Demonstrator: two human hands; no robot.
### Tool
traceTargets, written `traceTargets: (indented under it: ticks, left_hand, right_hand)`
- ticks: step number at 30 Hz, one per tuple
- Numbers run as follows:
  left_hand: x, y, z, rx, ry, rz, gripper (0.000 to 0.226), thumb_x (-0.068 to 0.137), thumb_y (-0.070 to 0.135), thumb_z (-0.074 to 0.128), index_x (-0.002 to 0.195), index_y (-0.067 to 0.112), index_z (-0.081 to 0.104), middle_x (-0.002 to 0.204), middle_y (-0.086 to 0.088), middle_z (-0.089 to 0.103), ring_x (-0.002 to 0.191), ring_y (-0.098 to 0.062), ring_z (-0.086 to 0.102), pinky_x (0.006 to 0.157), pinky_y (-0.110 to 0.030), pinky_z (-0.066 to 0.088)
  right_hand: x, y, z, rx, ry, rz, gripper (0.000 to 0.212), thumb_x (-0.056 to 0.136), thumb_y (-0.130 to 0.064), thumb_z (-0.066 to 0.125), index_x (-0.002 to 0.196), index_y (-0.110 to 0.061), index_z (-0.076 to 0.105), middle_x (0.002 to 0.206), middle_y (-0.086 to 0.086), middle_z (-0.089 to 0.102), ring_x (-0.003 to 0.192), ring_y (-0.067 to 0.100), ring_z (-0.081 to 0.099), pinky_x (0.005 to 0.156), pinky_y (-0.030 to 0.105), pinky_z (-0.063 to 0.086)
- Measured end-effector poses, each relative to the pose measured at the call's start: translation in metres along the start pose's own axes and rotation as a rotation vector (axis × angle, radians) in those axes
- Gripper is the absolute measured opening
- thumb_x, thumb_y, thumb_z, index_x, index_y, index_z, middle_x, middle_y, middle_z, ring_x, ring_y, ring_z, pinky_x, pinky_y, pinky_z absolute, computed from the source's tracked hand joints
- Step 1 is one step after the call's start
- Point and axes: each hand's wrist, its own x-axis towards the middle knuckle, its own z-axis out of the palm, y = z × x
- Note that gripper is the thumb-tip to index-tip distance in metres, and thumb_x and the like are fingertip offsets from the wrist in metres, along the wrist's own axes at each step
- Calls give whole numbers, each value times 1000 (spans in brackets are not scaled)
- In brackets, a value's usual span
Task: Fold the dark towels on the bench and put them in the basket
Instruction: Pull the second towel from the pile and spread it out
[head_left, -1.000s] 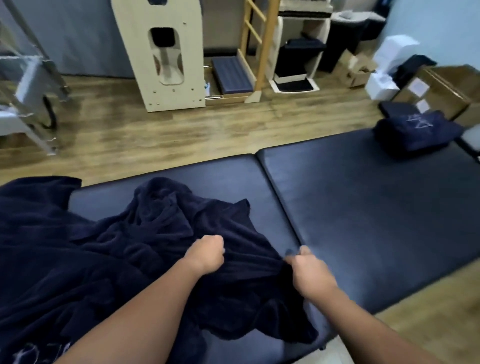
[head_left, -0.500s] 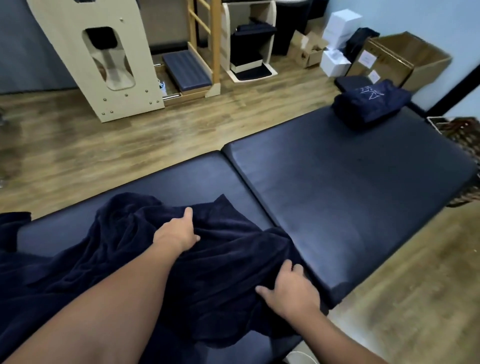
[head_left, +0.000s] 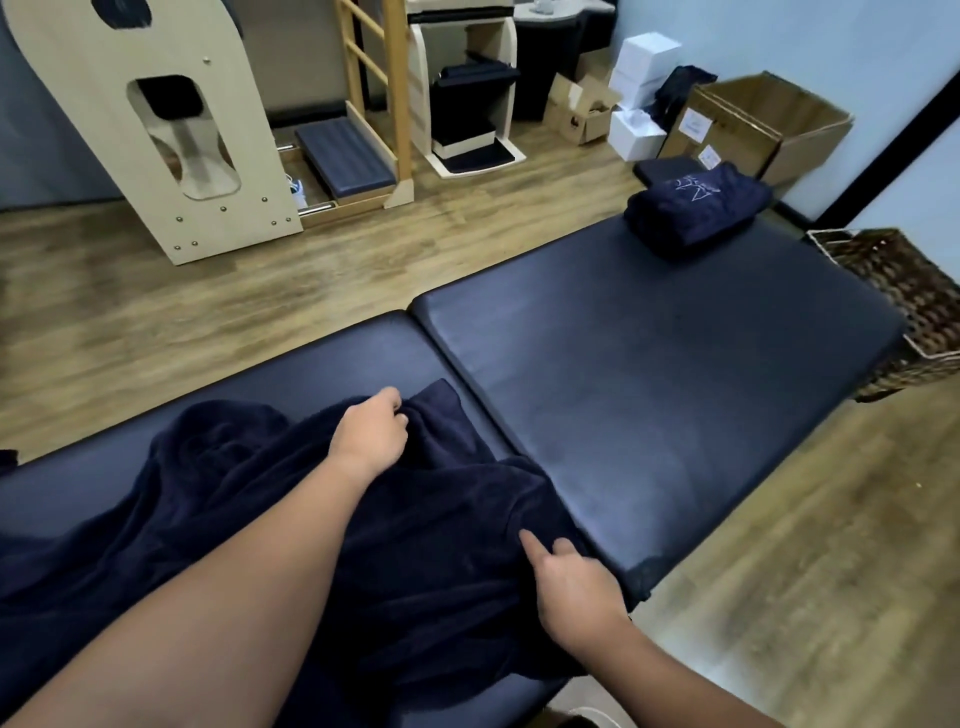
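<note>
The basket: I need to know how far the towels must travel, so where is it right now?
In the head view the wicker basket stands on the floor at the right, against the far end of the bench, just beyond the folded towel.

Towel (head_left: 426, 519) plush cloth; bench (head_left: 649, 374) smooth sheeny vinyl; basket (head_left: 904, 291) wicker.
</note>
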Motion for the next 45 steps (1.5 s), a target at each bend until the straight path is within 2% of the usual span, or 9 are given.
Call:
traceTargets:
  ticks: [5,9,17,22,29,36,40,42,45]
  left_hand:
    - [15,44,8,-162,13,34,27,96,16,53,79,33,42,83,3,58,82,-29,52,93,-58,48]
    - [36,95,22,-206,54,16,29,96,16,55,79,35,43,81,3,58,80,-27,51,98,-64,44]
    - [106,273,59,-211,128,172,22,97,19,58,83,30,45,84,5,58,91,-30,55,96,-49,46]
    - [134,365,68,-326,255,304,12,98,14,59,92,12,48,79,2,52,69,-15,43,64,-23,38]
    - [160,331,119,383,-245,-26,13,91,23,53,80,17,52,100,-11,69,89,-31,64,76,-40,52]
    - [188,346,132,575,37,109,45,94,60,52,107,17,44,99,-5,65,90,-31,63,70,-38,44]
    - [210,362,143,496,-239,84,76,84,65,64,144,34,29,111,-2,65,96,-28,68,79,-39,53]
    - [214,361,150,453,-391,40,64,88,50,66,141,36,34,95,0,70,67,-20,73,69,-33,57]
    - [229,360,154,390,-320,62,22,94,34,62,112,22,53,66,1,71,50,-18,69,59,-30,57]
  right_hand:
    - [20,65,-19,84,65,131,44,90,-12,39,131,-25,46,114,5,54,99,38,66,84,43,52]
    - [43,149,-41,124,149,241,43,90,-15,37,127,-31,54,111,2,54,101,32,66,88,39,52]
    - [107,326,-118,209,444,368,41,85,-6,45,122,-16,59,108,11,55,98,41,63,84,45,52]
    - [130,405,-178,386,678,527,29,87,-10,49,114,-15,60,110,15,51,90,46,59,81,47,48]
    - [160,402,-142,298,225,199,33,90,-33,55,122,-23,57,109,6,64,101,32,65,77,41,54]
    - [181,422,-133,570,453,430,33,101,-40,49,122,-20,66,121,6,57,106,31,61,88,39,45]
    - [197,431,-136,590,329,545,41,98,-28,53,138,-20,51,136,10,48,111,36,58,91,44,47]
    - [200,428,-132,522,199,535,50,94,-27,57,142,-24,44,132,7,44,103,36,61,81,41,48]
    - [204,429,-131,476,170,515,32,96,-29,55,128,-27,60,117,4,52,96,30,62,72,36,45]
